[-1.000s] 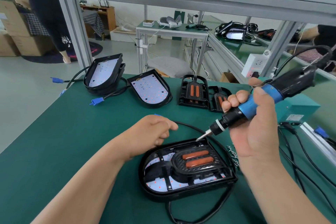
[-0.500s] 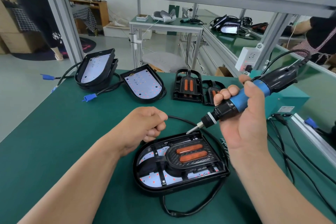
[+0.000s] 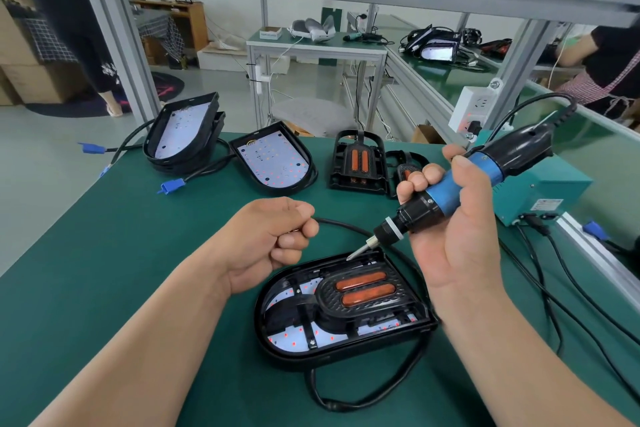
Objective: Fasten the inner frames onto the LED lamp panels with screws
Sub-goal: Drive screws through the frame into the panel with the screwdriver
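Note:
A black LED lamp panel [image 3: 294, 355] lies on the green mat in front of me. A black inner frame [image 3: 401, 291] with two orange lenses is seated in it. My right hand [image 3: 450, 239] grips a blue and black electric screwdriver [image 3: 460, 180], held at a slant. Its bit tip [image 3: 350, 256] sits at the far edge of the inner frame. My left hand [image 3: 273, 239] hovers just left of the bit as a curled fist, and nothing shows in it.
At the back left are stacked lamp panels [image 3: 183, 135], with a single panel [image 3: 273, 159] beside them. Two spare inner frames [image 3: 358, 163] lie behind the screwdriver. A teal power box [image 3: 540, 191] and cables [image 3: 561, 291] crowd the right side. The panel's cord [image 3: 349, 402] loops toward me.
The view has shifted a little. Both hands keep nearly the same place over the panel, with the bit still at the frame's far edge.

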{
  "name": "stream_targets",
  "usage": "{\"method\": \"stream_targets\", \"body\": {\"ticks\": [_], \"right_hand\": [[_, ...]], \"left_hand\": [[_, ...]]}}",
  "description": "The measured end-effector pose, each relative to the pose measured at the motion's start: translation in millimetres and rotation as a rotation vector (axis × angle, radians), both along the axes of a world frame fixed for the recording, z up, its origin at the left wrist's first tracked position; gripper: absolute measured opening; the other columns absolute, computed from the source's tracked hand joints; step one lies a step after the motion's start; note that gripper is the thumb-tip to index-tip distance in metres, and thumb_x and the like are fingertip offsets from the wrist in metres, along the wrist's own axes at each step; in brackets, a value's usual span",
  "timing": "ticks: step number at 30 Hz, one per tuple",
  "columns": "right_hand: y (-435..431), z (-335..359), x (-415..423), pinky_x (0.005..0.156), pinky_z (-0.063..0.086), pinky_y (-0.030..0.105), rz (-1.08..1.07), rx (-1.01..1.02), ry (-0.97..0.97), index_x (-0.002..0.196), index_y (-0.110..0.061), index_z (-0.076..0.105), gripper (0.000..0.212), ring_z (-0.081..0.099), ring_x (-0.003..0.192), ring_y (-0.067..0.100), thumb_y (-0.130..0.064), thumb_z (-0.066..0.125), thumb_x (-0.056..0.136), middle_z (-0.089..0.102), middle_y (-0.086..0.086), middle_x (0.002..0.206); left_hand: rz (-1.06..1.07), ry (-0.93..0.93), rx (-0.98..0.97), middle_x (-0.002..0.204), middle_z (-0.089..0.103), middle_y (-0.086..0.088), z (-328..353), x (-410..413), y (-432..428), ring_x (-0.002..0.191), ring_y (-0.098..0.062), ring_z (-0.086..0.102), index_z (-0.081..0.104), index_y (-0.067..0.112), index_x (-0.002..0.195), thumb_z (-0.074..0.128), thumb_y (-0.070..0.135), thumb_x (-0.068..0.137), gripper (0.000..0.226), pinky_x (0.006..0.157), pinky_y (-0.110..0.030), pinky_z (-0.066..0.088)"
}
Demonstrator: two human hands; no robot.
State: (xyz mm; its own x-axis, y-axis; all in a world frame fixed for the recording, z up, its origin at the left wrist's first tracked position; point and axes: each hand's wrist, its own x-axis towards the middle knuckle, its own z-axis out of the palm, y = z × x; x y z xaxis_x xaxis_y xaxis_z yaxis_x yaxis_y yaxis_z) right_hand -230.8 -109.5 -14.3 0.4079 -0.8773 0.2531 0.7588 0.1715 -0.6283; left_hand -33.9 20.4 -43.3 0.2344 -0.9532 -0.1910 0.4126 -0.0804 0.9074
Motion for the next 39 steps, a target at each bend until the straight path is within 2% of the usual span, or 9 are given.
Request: {"method": "stream_targets", "body": {"ticks": [4,7,9,14,17,22,28,39], "right_hand": [[1,1,-1,0.078,0.056,0.034,-0.005,0.003,0.003,0.115,-0.015,0.058,0.01,0.056,0.074,0.017,-0.018,0.054,0.107,0.054,0.001,0.082],[1,1,-1,0.078,0.056,0.034,-0.009,0.011,-0.002,0.115,-0.015,0.059,0.009,0.057,0.074,0.017,-0.018,0.054,0.107,0.054,0.001,0.082],[0,2,0,0.08,0.056,0.034,-0.016,0.014,-0.009,0.114,-0.016,0.059,0.009,0.057,0.074,0.017,-0.018,0.055,0.107,0.055,0.001,0.082],[0,2,1,0.086,0.057,0.037,-0.046,0.034,-0.043,0.117,-0.014,0.054,0.017,0.058,0.077,0.018,-0.024,0.062,0.106,0.056,0.002,0.086],[-1,1,2,0.089,0.057,0.039,-0.063,0.051,-0.043,0.111,-0.015,0.057,0.018,0.059,0.079,0.019,-0.029,0.067,0.105,0.058,0.003,0.088],[-3,-2,1,0.092,0.058,0.04,-0.097,0.108,-0.033,0.107,-0.016,0.058,0.02,0.059,0.08,0.02,-0.031,0.07,0.102,0.058,0.003,0.087],[-5,-3,2,0.09,0.059,0.039,-0.125,0.128,-0.014,0.107,-0.015,0.056,0.019,0.061,0.079,0.019,-0.03,0.067,0.104,0.06,0.002,0.086],[-6,-5,3,0.092,0.058,0.039,-0.119,0.075,-0.001,0.115,-0.013,0.052,0.025,0.062,0.079,0.02,-0.03,0.067,0.105,0.061,0.003,0.087]], "left_hand": [[-0.055,-0.037,-0.032,0.076,0.06,-0.003,0,-1,0,0.053,-0.004,0.034,0.069,0.006,0.095,0.069,0.024,0.094,0.018,0.041,-0.013,0.028],[-0.053,-0.058,-0.038,0.076,0.06,-0.002,-1,-1,0,0.053,-0.004,0.034,0.081,0.007,0.092,0.073,0.025,0.09,0.019,0.042,-0.013,0.027],[-0.058,-0.075,-0.032,0.078,0.062,-0.003,-2,-1,0,0.054,-0.005,0.035,0.083,0.006,0.096,0.073,0.022,0.088,0.021,0.043,-0.013,0.026],[-0.065,-0.078,-0.031,0.087,0.068,-0.007,-3,0,0,0.055,-0.006,0.035,0.079,-0.003,0.111,0.064,0.004,0.099,0.021,0.044,-0.014,0.029],[-0.05,-0.092,-0.042,0.091,0.072,-0.01,-5,0,-1,0.054,-0.006,0.034,0.079,-0.002,0.11,0.058,-0.002,0.102,0.022,0.044,-0.014,0.03],[0.011,-0.176,-0.021,0.095,0.076,-0.015,-9,0,-5,0.052,-0.007,0.031,0.071,-0.002,0.113,0.057,-0.004,0.104,0.017,0.044,-0.014,0.028],[-0.024,-0.244,-0.005,0.097,0.078,-0.018,-14,-3,-8,0.051,-0.008,0.028,0.062,0.001,0.113,0.059,-0.003,0.104,0.01,0.043,-0.015,0.028],[-0.084,-0.282,0.002,0.094,0.078,-0.013,-14,-9,-9,0.054,-0.007,0.032,0.074,0.003,0.107,0.065,0.0,0.101,0.012,0.044,-0.013,0.027]]}}
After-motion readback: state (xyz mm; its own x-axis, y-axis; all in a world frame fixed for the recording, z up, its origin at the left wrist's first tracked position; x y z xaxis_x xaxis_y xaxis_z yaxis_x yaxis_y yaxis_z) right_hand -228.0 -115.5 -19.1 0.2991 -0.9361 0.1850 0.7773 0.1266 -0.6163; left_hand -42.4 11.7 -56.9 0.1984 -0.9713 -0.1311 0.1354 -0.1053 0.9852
